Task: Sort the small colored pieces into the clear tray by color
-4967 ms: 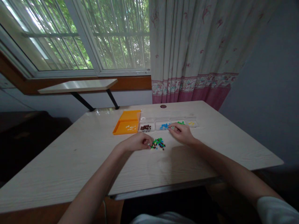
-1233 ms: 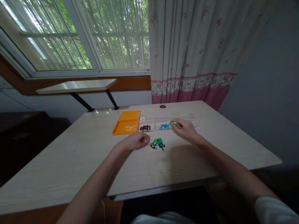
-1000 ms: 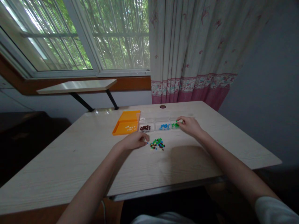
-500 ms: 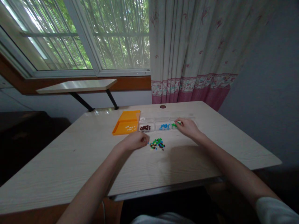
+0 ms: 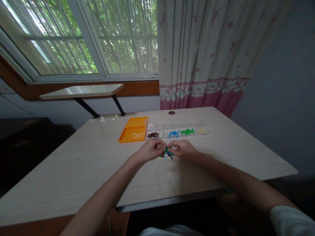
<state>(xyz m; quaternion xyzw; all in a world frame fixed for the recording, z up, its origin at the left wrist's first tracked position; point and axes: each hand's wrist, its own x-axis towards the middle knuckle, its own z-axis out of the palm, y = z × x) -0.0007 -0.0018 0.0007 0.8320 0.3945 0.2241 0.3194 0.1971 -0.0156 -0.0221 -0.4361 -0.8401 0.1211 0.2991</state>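
Note:
On the table lies a mixed pile of small green, blue, brown and yellow pieces [image 5: 167, 154]. My left hand [image 5: 152, 149] is at its left edge, finger and thumb drawn together. Opposite it, the fingertips of my right hand [image 5: 182, 149] pinch at the pile's upper right side. What either hand holds is too small to make out. Behind them stands a clear divided box [image 5: 162, 127], with brown pieces [image 5: 153, 134], blue pieces [image 5: 173, 133], green pieces [image 5: 187, 131] and a few yellow pieces [image 5: 201, 131] in separate compartments.
An orange tray [image 5: 131, 122] with some white pieces [image 5: 137, 135] adjoins the clear box on the left. A raised shelf [image 5: 82, 90] on black legs stands at the table's back left. The table's [image 5: 152, 186] front edge runs close to my body.
My right hand has come from the green compartment back toward me and left, to the pile. My left hand has moved slightly right, over the pile's edge.

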